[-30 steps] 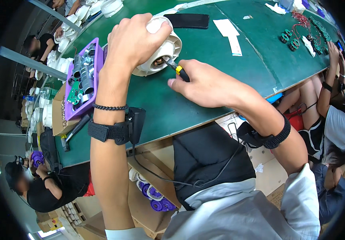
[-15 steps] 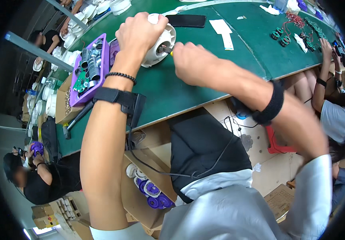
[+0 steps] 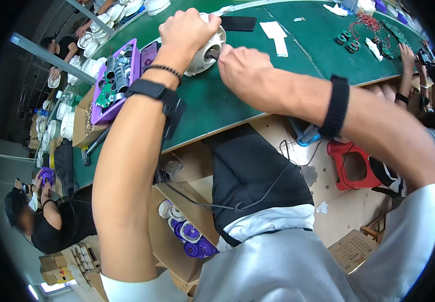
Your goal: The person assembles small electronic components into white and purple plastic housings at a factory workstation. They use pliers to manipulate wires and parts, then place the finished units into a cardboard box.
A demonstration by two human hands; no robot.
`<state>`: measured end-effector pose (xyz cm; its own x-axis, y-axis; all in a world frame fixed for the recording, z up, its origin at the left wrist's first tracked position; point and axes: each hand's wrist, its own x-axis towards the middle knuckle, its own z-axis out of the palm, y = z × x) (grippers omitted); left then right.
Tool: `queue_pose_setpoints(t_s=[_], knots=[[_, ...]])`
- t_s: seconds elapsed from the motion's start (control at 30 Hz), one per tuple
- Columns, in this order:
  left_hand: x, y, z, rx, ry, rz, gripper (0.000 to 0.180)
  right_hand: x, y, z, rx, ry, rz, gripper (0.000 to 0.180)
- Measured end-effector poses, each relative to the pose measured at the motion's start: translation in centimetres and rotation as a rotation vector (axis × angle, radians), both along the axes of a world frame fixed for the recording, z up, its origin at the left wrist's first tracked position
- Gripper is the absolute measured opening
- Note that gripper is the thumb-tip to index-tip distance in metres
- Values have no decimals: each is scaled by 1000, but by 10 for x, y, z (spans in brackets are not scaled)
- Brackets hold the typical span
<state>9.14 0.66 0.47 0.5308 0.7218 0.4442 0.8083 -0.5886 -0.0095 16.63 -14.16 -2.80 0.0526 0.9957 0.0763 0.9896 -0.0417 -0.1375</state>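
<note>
My left hand [image 3: 187, 32] is closed over the top of a white round plastic housing [image 3: 197, 65], tilted above the green table [image 3: 205, 108]. In my right fist [image 3: 242, 70] is a hand tool with a dark metal tip [image 3: 212, 54], which goes into an opening in the side of the housing. The fingers hide most of the tool, so its exact kind does not show. A black phone [image 3: 240, 23] lies just beyond, beside a white paper slip [image 3: 275, 35].
Left of my forearm stand a purple tray [image 3: 136, 60] of metal cylinders, a cardboard box [image 3: 82, 123] and a hammer [image 3: 91, 149]. Circuit boards [image 3: 353, 45] lie far right. Below are an open carton [image 3: 164, 256] and a red stool [image 3: 351, 187]. Co-workers sit on both sides.
Both hands and the housing have shifted slightly right and up in the picture. My right wrist has turned, covering the tool's yellow part; the red stool shows more fully.
</note>
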Motion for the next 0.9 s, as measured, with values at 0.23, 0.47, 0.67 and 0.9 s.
queue_pose_setpoints(t_s=[0.23,0.47,0.67,0.9], knots=[[1,-7,-3,102,-21,-57,57,3,2,-15,-256,1092,-200,25],[-11,-4,1,-47,-108,-218,52,-9,-17,-43,-399,2601,-16,19],[2,-16,3,-67,-60,-137,58,-5,-20,-23,86,391,-109,14],[3,-9,2,-73,-119,-34,59,-2,-23,-19,246,174,-37,28]])
